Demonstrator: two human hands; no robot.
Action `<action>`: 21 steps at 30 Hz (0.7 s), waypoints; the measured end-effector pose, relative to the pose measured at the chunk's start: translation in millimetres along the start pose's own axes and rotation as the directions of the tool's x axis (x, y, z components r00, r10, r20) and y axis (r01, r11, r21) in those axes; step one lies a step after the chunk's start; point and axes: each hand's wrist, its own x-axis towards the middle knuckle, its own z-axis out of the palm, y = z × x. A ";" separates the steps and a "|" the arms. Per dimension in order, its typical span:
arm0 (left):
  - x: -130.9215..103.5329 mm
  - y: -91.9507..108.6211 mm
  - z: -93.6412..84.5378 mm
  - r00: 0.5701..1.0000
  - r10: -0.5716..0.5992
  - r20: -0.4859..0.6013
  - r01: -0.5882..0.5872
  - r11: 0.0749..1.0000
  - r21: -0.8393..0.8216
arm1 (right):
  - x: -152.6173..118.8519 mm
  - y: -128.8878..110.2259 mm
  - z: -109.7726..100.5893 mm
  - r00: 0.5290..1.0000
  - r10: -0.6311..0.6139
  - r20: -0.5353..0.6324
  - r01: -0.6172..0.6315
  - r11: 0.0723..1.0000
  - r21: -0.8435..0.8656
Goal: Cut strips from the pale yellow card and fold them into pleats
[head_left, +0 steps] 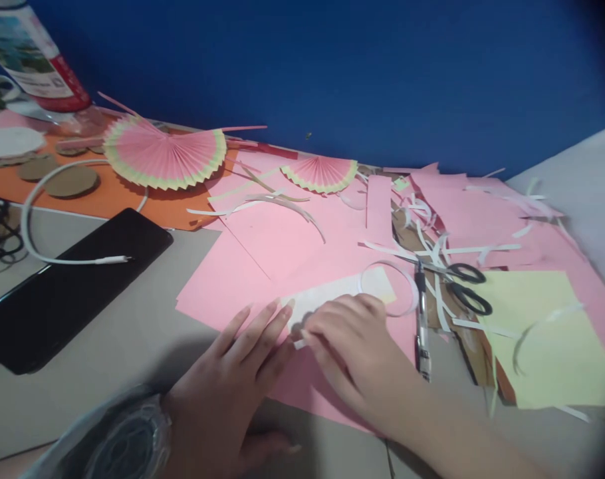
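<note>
"Blue wall [332,73] at the back, grey table [108,359] in front, pink sheets [282,246] across the middle. Where are your hands?"

"Both on the nearest sheet. My left hand [227,376] is palm down, fingers loose and spread, tips at the near left end of the white paper strip [327,294]."

"And the other?"

"My right hand [365,352] is curled over the strip, thumb and forefinger close by a small white end [299,344]. Whether they're pinching it, I can't tell."

"What's around you?"

"A pale paper loop [414,303] just beyond my right knuckles, then a pen [422,319] and black-handled scissors [449,269] among white scraps [437,249]. Two pleated fans [167,159], pink edged with yellow, sit near the wall. My phone [78,293] lies to the left, a white cable's [24,216] tip over it."
</note>
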 end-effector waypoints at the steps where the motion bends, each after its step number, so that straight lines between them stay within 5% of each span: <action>1: 0.3 0.2 -0.2 1.000 0.000 -0.010 0.000 1.000 -0.001 | 0.4 -1.7 3.9 1.000 0.008 0.021 -0.008 1.000 0.004; 7: 1.3 -1.5 -0.1 0.998 0.013 -0.066 -0.013 1.000 0.004 | 3.2 6.5 13.6 0.988 0.084 0.127 -0.088 0.996 0.029; 21: -0.6 -2.3 0.0 0.999 0.036 -0.013 -0.036 0.999 0.032 | 1.3 5.3 14.2 0.981 0.187 0.054 -0.195 0.953 0.233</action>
